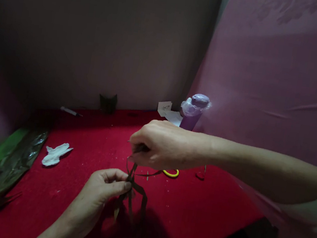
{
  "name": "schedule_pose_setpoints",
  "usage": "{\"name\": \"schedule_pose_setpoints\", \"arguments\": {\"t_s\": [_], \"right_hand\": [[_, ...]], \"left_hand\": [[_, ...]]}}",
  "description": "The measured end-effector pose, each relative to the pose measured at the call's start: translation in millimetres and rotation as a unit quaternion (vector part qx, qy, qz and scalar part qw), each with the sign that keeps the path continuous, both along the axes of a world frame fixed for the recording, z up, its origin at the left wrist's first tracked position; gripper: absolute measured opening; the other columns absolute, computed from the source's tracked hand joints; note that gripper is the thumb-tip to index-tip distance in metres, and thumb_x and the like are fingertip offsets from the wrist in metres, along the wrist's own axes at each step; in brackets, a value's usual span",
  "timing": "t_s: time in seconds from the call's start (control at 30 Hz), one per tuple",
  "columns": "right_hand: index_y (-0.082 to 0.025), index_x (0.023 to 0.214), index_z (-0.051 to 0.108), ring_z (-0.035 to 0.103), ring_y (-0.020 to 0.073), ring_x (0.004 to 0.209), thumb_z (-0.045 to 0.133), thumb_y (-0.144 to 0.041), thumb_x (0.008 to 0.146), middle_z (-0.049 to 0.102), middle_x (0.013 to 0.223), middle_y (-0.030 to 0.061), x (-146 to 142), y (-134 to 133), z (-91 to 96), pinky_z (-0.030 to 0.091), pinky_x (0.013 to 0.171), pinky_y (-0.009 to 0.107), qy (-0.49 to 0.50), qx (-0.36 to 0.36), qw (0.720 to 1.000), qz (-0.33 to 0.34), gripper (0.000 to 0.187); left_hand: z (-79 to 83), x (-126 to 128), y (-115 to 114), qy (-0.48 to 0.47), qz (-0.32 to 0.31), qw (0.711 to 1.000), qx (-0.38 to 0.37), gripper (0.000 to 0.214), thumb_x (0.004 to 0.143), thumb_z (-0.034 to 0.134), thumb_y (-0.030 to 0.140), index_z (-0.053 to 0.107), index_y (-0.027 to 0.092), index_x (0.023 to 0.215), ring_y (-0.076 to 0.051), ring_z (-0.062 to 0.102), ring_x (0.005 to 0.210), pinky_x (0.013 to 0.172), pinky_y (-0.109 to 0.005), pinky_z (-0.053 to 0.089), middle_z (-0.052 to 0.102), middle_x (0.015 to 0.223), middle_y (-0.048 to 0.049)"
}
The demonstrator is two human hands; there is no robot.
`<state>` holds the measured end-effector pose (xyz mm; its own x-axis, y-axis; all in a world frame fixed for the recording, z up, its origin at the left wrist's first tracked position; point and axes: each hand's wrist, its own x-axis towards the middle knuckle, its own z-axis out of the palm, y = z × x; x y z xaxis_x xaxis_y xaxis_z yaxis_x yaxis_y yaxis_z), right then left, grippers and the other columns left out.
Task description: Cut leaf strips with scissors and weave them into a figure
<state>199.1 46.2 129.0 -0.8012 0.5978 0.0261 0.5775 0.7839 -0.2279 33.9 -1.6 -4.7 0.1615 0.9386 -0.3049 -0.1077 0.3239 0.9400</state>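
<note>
In the head view, my left hand pinches a bunch of dark green leaf strips between thumb and forefinger where they cross. Several loose ends of the strips hang below the fingertips, partly in shadow. Just above it, my right hand is closed, with the back of the hand toward me. A thin strip runs from its curled fingers down to the crossing. One more strip stretches right, toward a yellow ring-shaped handle lying partly behind the right hand.
Red cloth covers the table. Long leaves lie at the left, beside crumpled white tissue. Along the back are a white pen-like tool, a dark green folded piece, white cards and a purple bottle wrapped in plastic.
</note>
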Motion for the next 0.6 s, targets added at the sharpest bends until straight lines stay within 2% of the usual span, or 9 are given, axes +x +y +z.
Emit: {"name": "schedule_pose_setpoints", "arguments": {"t_s": [0.13,0.23,0.4,0.6], "right_hand": [[-0.015,0.063,0.051,0.037,0.0063,0.048,0.053,-0.029,0.079,0.042,0.053,-0.0047,15.1,9.0,-7.7,0.026,0.045,0.021,0.038,-0.162,0.984,-0.068,0.022],[-0.015,0.067,0.053,0.036,0.0062,0.048,0.052,-0.029,0.08,0.04,0.054,-0.0052,23.6,14.1,-15.6,0.027,0.043,0.019,0.057,-0.221,0.969,-0.092,0.019],[-0.014,0.073,0.057,0.035,0.0067,0.05,0.052,-0.032,0.082,0.04,0.056,-0.0049,32.6,19.2,-29.4,0.027,0.044,0.019,0.081,-0.221,0.967,-0.093,0.02],[-0.013,0.072,0.057,0.036,0.0065,0.051,0.054,-0.03,0.083,0.042,0.055,-0.0051,38.0,25.2,-39.0,0.027,0.046,0.02,0.129,-0.199,0.967,-0.092,0.02]], "left_hand": [[3.5,-0.1,-1.1,0.0,-0.006,1.0,-0.006,0.011,0.059,0.073,0.022,0.065,0.015,0.059,-0.011,0.053,0.051,0.052,-0.021,0.04,0.065,0.054,-0.0012],[3.4,-0.5,-1.5,-0.002,-0.018,1.0,-0.01,0.012,0.061,0.072,0.024,0.065,0.015,0.059,-0.012,0.054,0.051,0.051,-0.022,0.04,0.067,0.055,-0.0033],[2.4,-0.2,-0.7,-0.016,-0.019,1.0,-0.016,0.012,0.061,0.073,0.023,0.064,0.015,0.059,-0.011,0.054,0.05,0.052,-0.021,0.041,0.068,0.055,-0.003],[3.4,2.5,-1.8,-0.036,-0.012,0.999,-0.011,0.014,0.058,0.076,0.024,0.065,0.015,0.059,-0.012,0.057,0.052,0.054,-0.021,0.043,0.069,0.055,-0.0031]]}}
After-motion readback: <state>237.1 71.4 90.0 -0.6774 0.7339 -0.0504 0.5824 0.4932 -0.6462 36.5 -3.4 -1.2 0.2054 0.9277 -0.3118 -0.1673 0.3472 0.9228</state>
